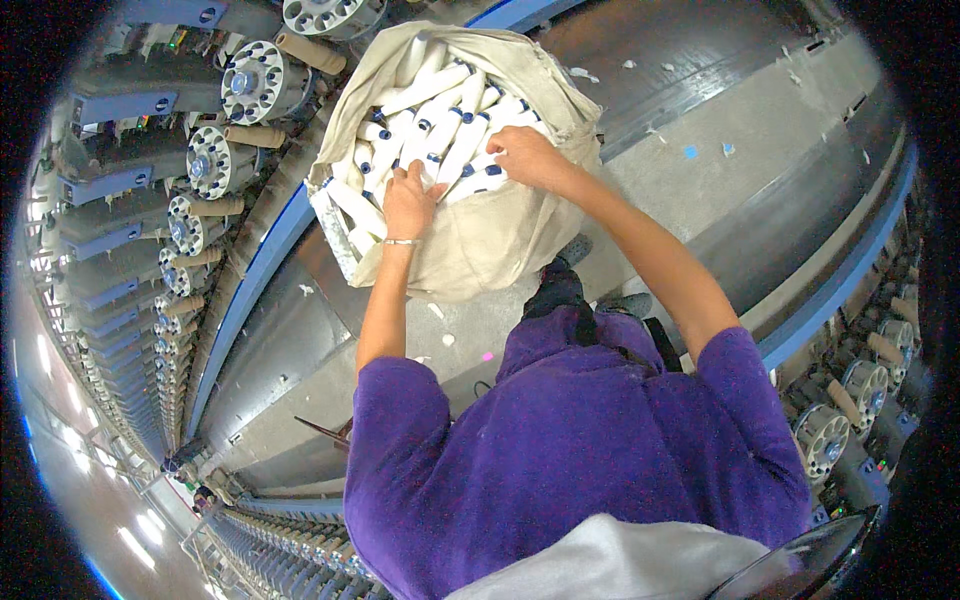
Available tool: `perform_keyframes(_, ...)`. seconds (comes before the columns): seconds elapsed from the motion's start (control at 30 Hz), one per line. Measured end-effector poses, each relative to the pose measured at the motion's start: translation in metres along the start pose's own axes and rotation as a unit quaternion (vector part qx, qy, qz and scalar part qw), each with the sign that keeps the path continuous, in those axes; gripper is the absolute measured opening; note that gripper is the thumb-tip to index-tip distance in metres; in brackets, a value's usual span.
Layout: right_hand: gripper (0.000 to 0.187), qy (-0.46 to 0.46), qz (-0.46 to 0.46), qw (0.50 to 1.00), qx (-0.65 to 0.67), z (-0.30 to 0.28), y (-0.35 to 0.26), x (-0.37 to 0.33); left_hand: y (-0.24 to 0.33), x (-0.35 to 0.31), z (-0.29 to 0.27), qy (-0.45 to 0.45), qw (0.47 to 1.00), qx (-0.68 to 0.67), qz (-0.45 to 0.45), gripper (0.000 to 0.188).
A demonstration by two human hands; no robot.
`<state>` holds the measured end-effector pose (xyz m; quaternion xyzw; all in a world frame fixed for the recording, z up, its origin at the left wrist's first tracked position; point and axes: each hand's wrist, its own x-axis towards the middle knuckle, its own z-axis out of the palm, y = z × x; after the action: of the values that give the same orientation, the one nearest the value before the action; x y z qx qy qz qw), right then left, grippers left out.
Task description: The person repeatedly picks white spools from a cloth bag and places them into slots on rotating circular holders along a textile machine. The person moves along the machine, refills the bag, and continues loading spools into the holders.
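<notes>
A large beige canvas sack (500, 235) stands in front of me, its mouth folded open. Heaped inside are several white yarn bobbins (400, 95) with dark blue tube ends, lying in many directions. My left hand (408, 205) rests on the near side of the heap, fingers apart and touching bobbins; a thin band circles that wrist. At the right side of the heap, my right hand (532, 158) has its fingers curled around a white yarn bobbin, partly hidden by the hand.
Spinning machines with round, holed white discs (255, 82) and tan cones (255, 135) line the left. A blue rail (250, 290) runs beside them. More machine discs (822, 440) stand at lower right. White scraps and a blue bit (690, 152) lie on the grey floor (780, 130).
</notes>
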<state>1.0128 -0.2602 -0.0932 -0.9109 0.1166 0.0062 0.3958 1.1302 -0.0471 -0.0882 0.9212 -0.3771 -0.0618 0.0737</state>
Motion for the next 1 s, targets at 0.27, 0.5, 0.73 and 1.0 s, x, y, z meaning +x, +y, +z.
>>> perform_keyframes(0.27, 0.018, -0.125, -0.116, 0.970, -0.172, 0.001, -0.005, 0.004, 0.017, 0.054, -0.013, 0.050, 0.970, -0.234, -0.027, 0.033)
perform_keyframes(0.5, 0.016, 0.103, -0.119, 0.987, -0.032, -0.059, -0.009, -0.056, 0.069, 0.117, 0.022, -0.134, 0.974, 0.157, 0.090, 0.040)
perform_keyframes(0.73, 0.020, 0.253, -0.027, 0.956, 0.143, -0.090, -0.006, -0.110, 0.045, 0.101, 0.024, -0.159, 0.978, 0.086, 0.103, 0.056)
perform_keyframes(1.0, 0.017, 0.418, 0.038, 0.652, 0.631, -0.143, 0.068, -0.205, 0.085, 0.107, -0.126, -0.057, 0.850, -0.521, -0.064, 0.027)
